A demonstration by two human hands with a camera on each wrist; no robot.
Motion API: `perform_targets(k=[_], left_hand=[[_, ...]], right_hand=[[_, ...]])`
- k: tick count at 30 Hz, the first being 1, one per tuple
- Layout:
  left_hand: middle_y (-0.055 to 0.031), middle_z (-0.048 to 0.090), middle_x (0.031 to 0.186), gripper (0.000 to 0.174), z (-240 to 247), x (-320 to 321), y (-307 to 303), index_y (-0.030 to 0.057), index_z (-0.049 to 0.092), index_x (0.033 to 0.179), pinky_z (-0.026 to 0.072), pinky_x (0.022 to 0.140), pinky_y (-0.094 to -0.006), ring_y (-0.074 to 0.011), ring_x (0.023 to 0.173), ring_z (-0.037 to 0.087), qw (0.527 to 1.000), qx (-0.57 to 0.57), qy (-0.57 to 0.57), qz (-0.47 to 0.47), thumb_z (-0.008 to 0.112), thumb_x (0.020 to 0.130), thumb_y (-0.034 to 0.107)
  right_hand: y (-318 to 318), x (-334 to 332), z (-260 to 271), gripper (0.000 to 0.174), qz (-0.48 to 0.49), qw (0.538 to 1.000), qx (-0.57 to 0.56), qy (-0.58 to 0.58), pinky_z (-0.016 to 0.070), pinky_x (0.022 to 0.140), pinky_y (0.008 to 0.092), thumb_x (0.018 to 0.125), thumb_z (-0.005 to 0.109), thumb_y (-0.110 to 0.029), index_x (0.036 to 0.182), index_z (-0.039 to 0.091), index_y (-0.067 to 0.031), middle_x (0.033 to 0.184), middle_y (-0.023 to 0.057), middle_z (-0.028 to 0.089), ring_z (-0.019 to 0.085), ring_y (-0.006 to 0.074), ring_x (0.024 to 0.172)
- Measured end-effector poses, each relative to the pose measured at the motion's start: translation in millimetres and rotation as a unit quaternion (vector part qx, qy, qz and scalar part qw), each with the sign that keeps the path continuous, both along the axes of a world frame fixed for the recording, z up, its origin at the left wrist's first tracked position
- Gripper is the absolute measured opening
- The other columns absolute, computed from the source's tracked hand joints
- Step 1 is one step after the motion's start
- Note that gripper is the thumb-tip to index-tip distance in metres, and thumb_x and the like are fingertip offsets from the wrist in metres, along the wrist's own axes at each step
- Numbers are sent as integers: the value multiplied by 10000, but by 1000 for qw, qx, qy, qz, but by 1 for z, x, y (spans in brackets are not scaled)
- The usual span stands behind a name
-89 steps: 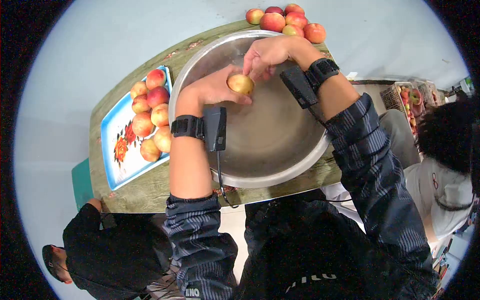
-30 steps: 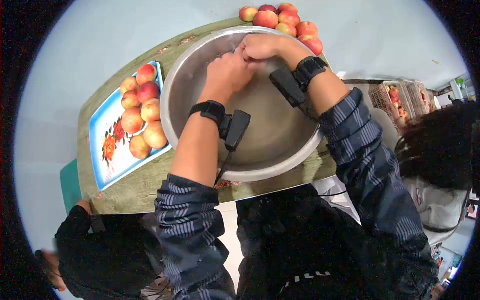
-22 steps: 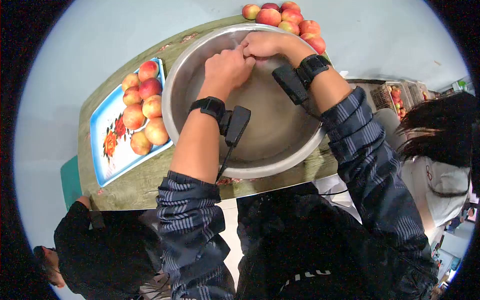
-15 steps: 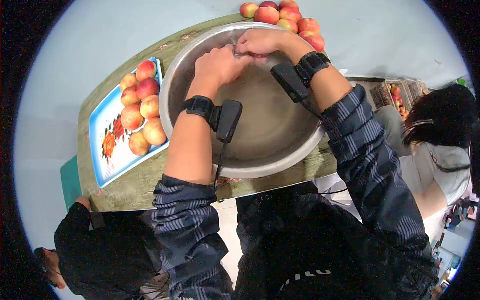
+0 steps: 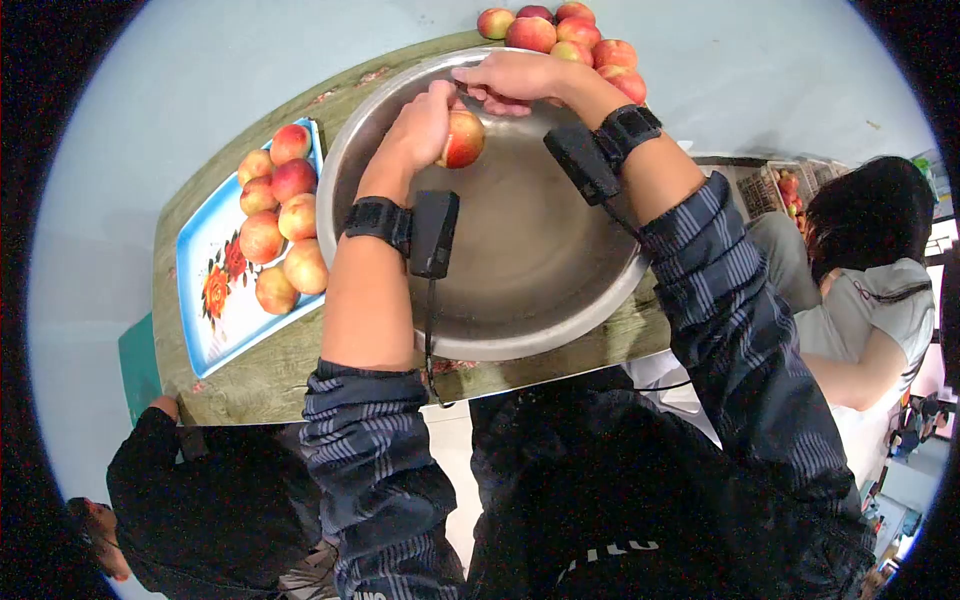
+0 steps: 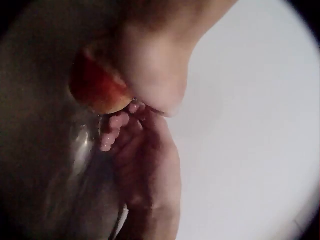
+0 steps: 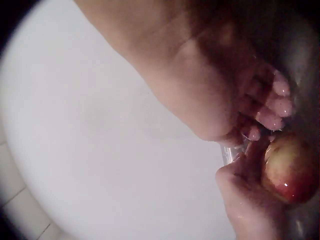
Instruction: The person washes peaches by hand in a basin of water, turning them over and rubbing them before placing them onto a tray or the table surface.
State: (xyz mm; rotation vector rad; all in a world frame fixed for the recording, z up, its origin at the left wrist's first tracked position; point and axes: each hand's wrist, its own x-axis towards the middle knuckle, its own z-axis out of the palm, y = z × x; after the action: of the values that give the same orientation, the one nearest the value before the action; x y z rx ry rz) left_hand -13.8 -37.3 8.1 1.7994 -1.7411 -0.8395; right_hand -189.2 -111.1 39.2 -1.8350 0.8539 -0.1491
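At far left inside the round silver metal basin (image 5: 520,348), round red-and-yellow fruit (image 5: 465,138), mostly hidden a moment ago, now shows, gripped by left hand (image 5: 415,130); right hand (image 5: 510,78), fingers loosely bent nearby, holds nothing, so two-handed work seems paused.

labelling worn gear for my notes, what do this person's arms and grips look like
The left grip and right grip are ungloved. On each side, a black strap carries a boxy black camera with a thin dark cable. The sleeves are dark with pale grey stripes, bunched up; partial pale lettering shows low on the left one.
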Motion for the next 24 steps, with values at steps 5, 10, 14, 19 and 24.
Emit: perform_targets(k=[5,10,14,19,24], left_hand=[[-175,663,1142,635,-9,0,-3,-34,631,1105,399,1001,-370,-261,1059,595,959,2,281,-37,247,976,454],[-197,655,1143,717,-7,8,-2,-50,643,1064,381,1006,-366,-273,1063,581,974,64,215,30,283,968,562],[-233,638,1165,758,-17,15,-10,-55,637,1061,366,1022,-380,-299,1094,567,989,52,138,24,295,954,612],[-257,621,1213,763,-20,19,-13,-55,637,1075,352,1043,-391,-330,1144,555,987,74,139,20,299,950,618],[-297,572,1299,814,-20,19,-14,-82,622,1167,322,1084,-407,-372,1238,521,993,65,95,33,273,954,622]], right_hand=[[-1,0,-2,468,73,996,49,-4,319,443,253,1005,476,-487,718,492,-118,568,-37,454,411,85,459],[3,-2,-8,335,113,993,30,-17,380,492,243,977,571,-420,846,572,-111,673,-21,534,483,85,547],[-4,-5,-14,285,126,988,79,-37,477,550,260,942,642,-363,970,626,-81,763,12,615,573,116,620],[6,-6,-4,193,107,988,108,-41,545,653,297,956,608,-220,997,594,-32,789,59,644,642,154,681],[4,-4,-4,161,95,990,89,-51,576,660,311,906,593,-127,993,604,8,838,107,686,685,197,704]])
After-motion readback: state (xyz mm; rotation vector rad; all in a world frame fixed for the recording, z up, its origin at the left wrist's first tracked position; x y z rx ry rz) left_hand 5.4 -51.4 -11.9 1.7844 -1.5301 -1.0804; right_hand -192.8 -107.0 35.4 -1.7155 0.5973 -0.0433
